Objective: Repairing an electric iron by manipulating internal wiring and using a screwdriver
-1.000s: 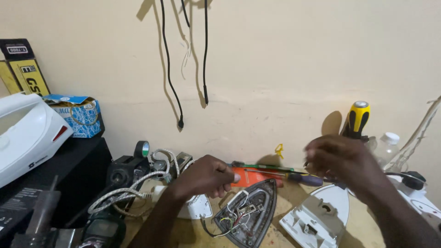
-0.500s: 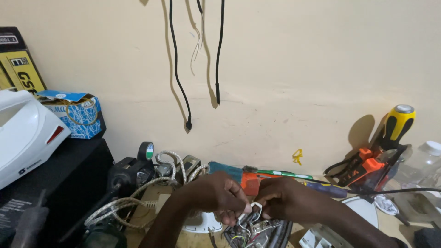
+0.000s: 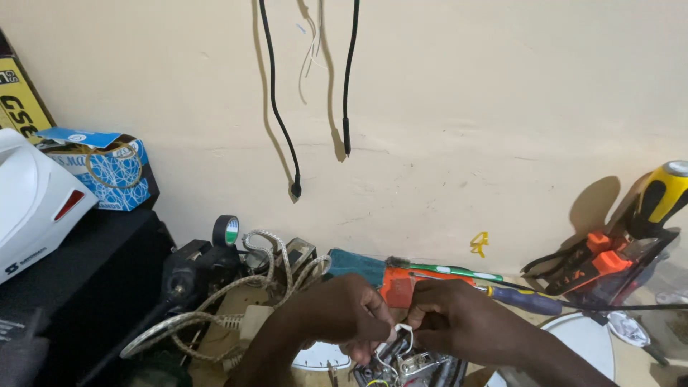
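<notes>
My left hand (image 3: 342,314) and my right hand (image 3: 459,321) meet at the bottom middle of the view, fingertips almost touching. Together they pinch a thin white wire (image 3: 403,331) that loops up from the open metal base of an iron (image 3: 412,365). The base shows exposed terminals and wiring, partly cut off by the frame's lower edge and partly hidden by my hands.
A braided cord (image 3: 236,301) coils at the left beside a tape roll (image 3: 227,231). Behind my hands lie a green-handled tool (image 3: 459,271), a blue-handled screwdriver (image 3: 530,301) and orange pliers (image 3: 598,261). A yellow-black screwdriver (image 3: 663,197) stands right. A white iron (image 3: 29,201) and a blue box (image 3: 107,168) sit left.
The right hand came in from the right side and joined the left over the iron base. Both hands closed on the white wire. The view shifted closer and leftward.
</notes>
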